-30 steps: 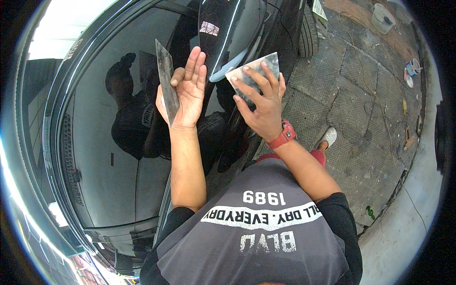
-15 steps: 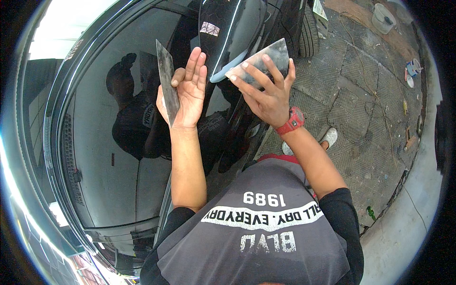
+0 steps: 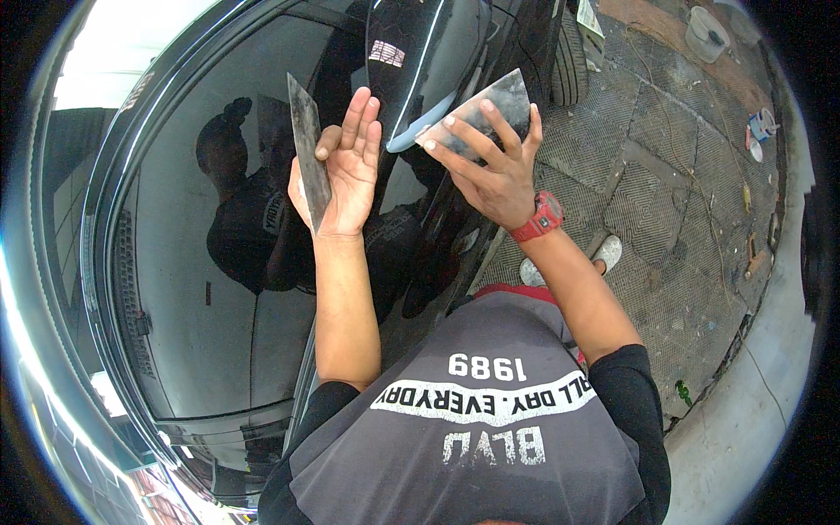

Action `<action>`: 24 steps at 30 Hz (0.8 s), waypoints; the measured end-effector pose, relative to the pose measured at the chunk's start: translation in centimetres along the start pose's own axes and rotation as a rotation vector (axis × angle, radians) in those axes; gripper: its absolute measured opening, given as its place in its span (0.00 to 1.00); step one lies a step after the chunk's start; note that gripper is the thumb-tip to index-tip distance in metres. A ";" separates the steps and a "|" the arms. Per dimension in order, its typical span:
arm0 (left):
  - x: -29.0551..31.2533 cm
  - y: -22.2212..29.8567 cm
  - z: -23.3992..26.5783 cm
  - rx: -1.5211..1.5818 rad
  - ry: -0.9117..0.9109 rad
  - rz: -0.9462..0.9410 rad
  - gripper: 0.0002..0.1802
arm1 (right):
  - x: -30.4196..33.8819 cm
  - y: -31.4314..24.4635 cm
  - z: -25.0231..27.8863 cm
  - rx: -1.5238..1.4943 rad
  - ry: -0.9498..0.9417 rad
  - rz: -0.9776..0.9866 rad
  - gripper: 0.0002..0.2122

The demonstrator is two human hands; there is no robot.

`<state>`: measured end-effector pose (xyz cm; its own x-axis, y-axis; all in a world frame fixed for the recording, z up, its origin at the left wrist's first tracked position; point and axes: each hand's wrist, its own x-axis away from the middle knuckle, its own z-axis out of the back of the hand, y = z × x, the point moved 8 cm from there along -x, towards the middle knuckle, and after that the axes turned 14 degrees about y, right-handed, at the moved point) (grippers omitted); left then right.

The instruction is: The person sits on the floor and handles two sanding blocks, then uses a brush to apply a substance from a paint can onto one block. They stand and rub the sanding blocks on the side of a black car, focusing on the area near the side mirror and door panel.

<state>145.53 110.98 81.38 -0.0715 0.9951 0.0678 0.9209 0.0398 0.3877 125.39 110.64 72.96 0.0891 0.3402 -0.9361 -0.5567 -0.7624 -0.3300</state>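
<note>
My left hand (image 3: 350,175) holds a dark, thin putty spreader (image 3: 309,153) almost edge-on, the thumb bent at its edge and the other visible fingers stretched upward. In my right hand (image 3: 500,166) is a second putty spreader (image 3: 500,109), a wider grey plate with dark smears, with my spread fingers lying across its face. Its left corner is beside a blue-grey strip (image 3: 429,125) along the lower edge of a glossy black rounded car part (image 3: 420,61); whether they touch I cannot tell. The thumb of my right hand is hidden.
The black car's windshield (image 3: 201,341) fills the left, mirroring a figure. A tyre (image 3: 570,66) stands on textured floor tiles (image 3: 647,210) at right. Farther off are a clear plastic tub (image 3: 705,35), a blue-and-white container (image 3: 763,124) and a thin cable (image 3: 678,136).
My right hand and its spreader have shifted very slightly, the plate's top corner moving a little left. My left hand stays where it was.
</note>
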 end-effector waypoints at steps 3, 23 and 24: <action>-0.2 0.2 0.2 -0.001 0.003 -0.004 0.12 | 0.3 0.1 0.1 -0.002 -0.042 -0.040 0.22; -0.2 0.0 0.2 0.011 0.001 0.000 0.12 | -3.1 -1.0 1.9 -0.058 -0.060 -0.132 0.22; -0.2 0.0 0.1 0.015 0.006 0.001 0.12 | -2.8 -0.9 1.8 -0.063 -0.061 -0.133 0.22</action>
<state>145.59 110.81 81.23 -0.0731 0.9946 0.0739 0.9266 0.0403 0.3738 124.21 111.37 76.14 0.1077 0.4716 -0.8752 -0.4905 -0.7405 -0.4593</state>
